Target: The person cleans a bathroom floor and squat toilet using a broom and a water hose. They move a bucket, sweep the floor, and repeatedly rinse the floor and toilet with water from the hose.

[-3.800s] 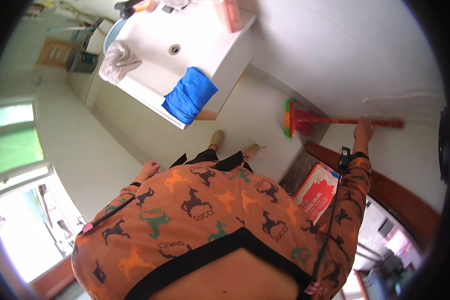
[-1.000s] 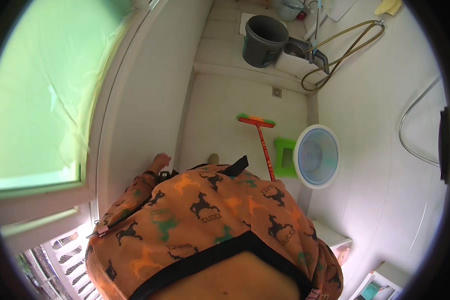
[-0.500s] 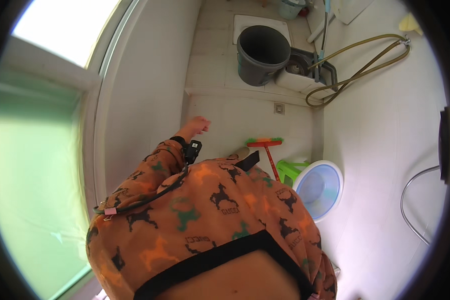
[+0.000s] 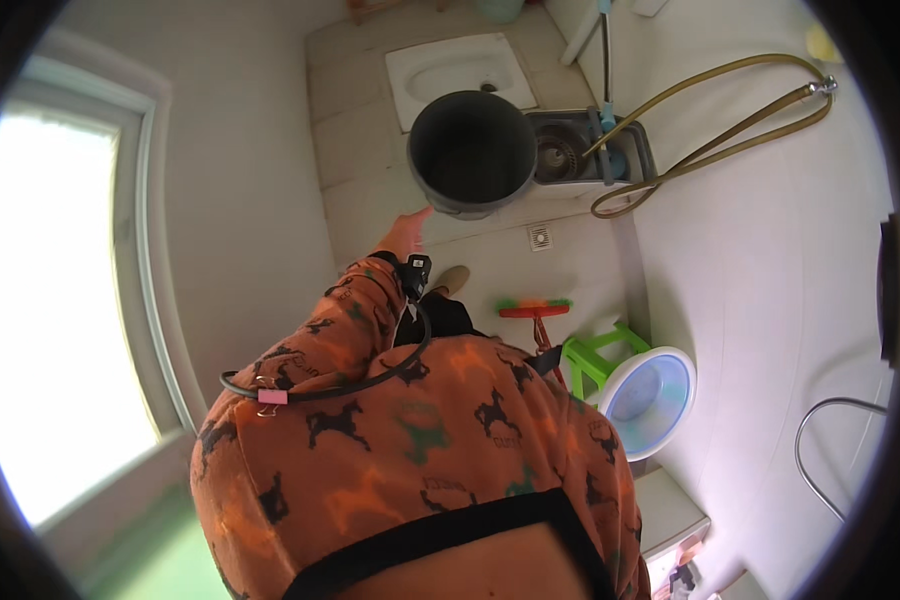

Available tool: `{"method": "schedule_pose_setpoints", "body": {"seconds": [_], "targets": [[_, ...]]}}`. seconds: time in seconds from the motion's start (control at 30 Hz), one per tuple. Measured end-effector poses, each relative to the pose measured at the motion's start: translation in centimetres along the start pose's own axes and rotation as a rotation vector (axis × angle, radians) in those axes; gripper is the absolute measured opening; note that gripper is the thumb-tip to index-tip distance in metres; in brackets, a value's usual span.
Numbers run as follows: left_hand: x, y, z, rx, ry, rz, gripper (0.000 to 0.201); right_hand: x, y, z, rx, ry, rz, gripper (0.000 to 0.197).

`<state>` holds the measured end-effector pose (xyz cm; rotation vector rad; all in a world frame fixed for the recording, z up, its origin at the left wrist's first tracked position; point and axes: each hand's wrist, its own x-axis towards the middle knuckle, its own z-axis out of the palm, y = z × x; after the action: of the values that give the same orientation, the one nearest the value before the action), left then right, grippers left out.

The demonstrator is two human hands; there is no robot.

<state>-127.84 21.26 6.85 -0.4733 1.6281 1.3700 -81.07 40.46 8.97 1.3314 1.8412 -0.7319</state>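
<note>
home bathroom | squat toilet (image 4: 457, 68) | floor drain (image 4: 539, 237) | hose (image 4: 710, 120) | bucket (image 4: 472, 153)

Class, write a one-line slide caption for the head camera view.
Left hand reaches toward a round dark grey plastic bucket on the tiled bathroom floor, red-handled broom nearby.

bucket (image 4: 472, 150) ahead, wall left (close), bare floor (image 4: 490, 265) between

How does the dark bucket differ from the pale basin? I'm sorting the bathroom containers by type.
The dark grey bucket is deep with tall walls; the pale blue basin is shallow and wide. The bucket stands upright on the raised step, where the left hand reaches toward it; the basin is tilted, leaning by the green stool near the wall. Both are round, open-topped and look empty.
</note>
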Motion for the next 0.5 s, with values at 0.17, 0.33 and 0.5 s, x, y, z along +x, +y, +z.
{"method": "schedule_pose_setpoints", "body": {"seconds": [0.17, 0.33, 0.5], "targets": [[8.0, 4.0, -0.2, 0.097, 0.161, -0.101, 0.07, -2.0, -0.8, 1.2, 0.074, -0.037, 0.175, 0.04], [12.9, 6.3, -1.0, 0.068, 0.204, -0.114, 0.059, -5.4, -3.4, 0.9, 0.136, -0.072, 0.295, 0.04], [13.7, 2.9, -1.0, -0.081, 0.201, -0.226, 0.037, -8.3, -4.9, 1.7, 0.132, -0.162, 0.273, 0.038]]}}
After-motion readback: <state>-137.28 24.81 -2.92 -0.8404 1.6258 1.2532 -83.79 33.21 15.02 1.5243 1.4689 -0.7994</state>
